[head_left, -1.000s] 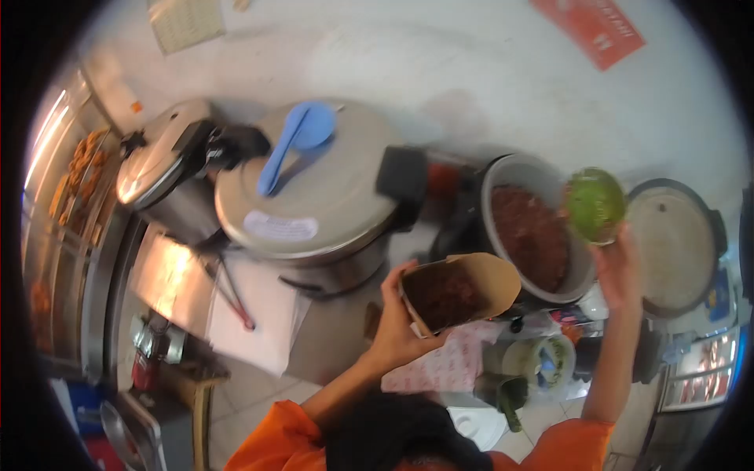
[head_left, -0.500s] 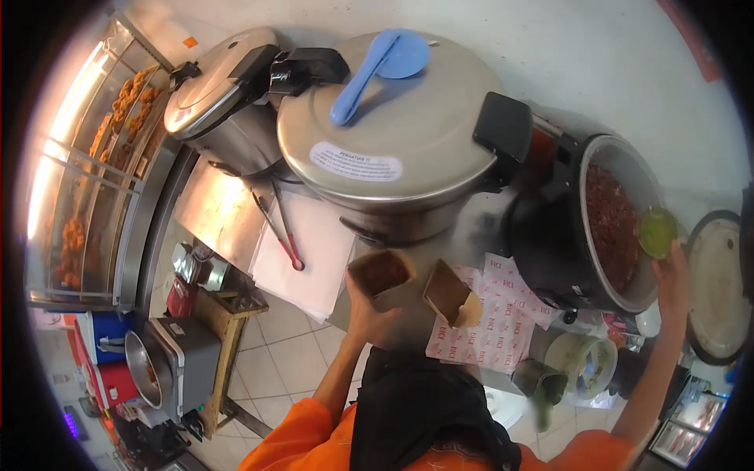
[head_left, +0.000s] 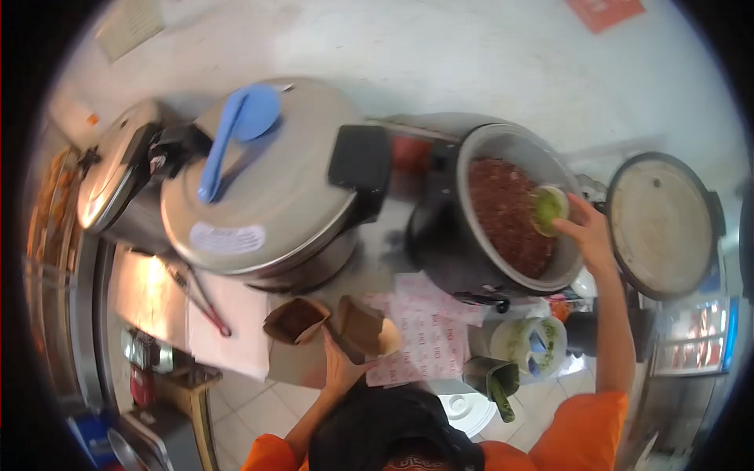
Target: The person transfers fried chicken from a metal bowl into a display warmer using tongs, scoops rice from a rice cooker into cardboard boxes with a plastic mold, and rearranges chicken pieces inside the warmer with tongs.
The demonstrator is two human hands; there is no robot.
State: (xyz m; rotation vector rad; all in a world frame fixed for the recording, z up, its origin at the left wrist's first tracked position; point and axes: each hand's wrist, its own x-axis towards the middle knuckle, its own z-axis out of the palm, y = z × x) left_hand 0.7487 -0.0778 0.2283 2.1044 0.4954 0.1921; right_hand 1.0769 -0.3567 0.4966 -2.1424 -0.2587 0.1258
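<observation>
- Inside the open pot (head_left: 444, 228): dark reddish grains (head_left: 499, 224), with a green bowl (head_left: 550, 208) at them, the right hand (head_left: 591, 238) clamped on its rim.
- On the tabletop (head_left: 294, 366): a filled brown box (head_left: 315, 308) holding similar grains.
- Just beside it: another brown box (head_left: 360, 330), left hand (head_left: 342, 367) against it; whether gripping, I cannot tell.
- Near the pot: a tub (head_left: 503, 339) containing green bits.

"Where could the left hand (head_left: 343, 369) pass?"
"Rightward, over the flat printed papers (head_left: 424, 334); the filled carton (head_left: 298, 321) crowds its left."
"And the right hand (head_left: 587, 233)?"
"Upward; the open rice cooker's rim (head_left: 465, 187) lies underneath, the round lid (head_left: 661, 226) just to the right."
</observation>
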